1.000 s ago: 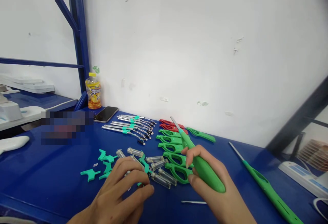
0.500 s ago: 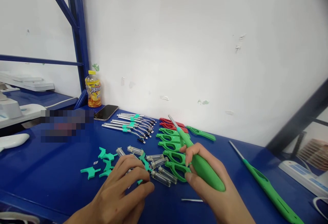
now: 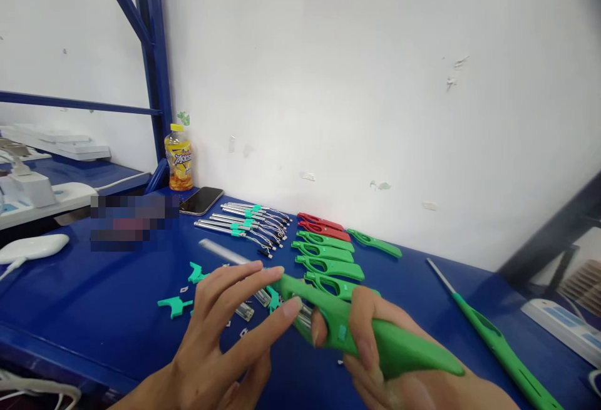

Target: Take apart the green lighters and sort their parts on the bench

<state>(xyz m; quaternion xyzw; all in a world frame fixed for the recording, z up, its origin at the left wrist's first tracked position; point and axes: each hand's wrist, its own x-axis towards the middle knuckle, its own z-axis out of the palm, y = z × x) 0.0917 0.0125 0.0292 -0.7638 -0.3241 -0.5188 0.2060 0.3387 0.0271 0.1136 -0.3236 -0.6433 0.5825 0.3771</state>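
Observation:
In my right hand [image 3: 375, 335] is a green long-neck lighter [image 3: 404, 341], the fingers wrapped round its handle, with one fingertip at the trigger opening. Its blurred metal tube [image 3: 223, 250] points left, partly hidden behind my left hand [image 3: 220, 322]. That hand has its fingers stretched and apart, with fingertips against the lighter's front end. Teal trigger pieces [image 3: 175, 306] and clear fuel tubes [image 3: 245, 311] lie under and around my left hand, several of them covered. Behind my right hand lie green lighter shells [image 3: 328, 267] in a column, with red shells [image 3: 323, 230] above them.
Several metal rods with wires [image 3: 239, 225] lie at the back, near a phone [image 3: 201, 200] and a drink bottle [image 3: 179, 159]. Another green long-neck lighter [image 3: 498, 344] lies at the right, beside a white power strip [image 3: 558, 328]. A white device [image 3: 35, 248] rests at the left.
My right hand has tilted the lighter from pointing up to pointing left and brought it closer. My left hand has lifted off the small parts, spread its fingers and met the lighter's front.

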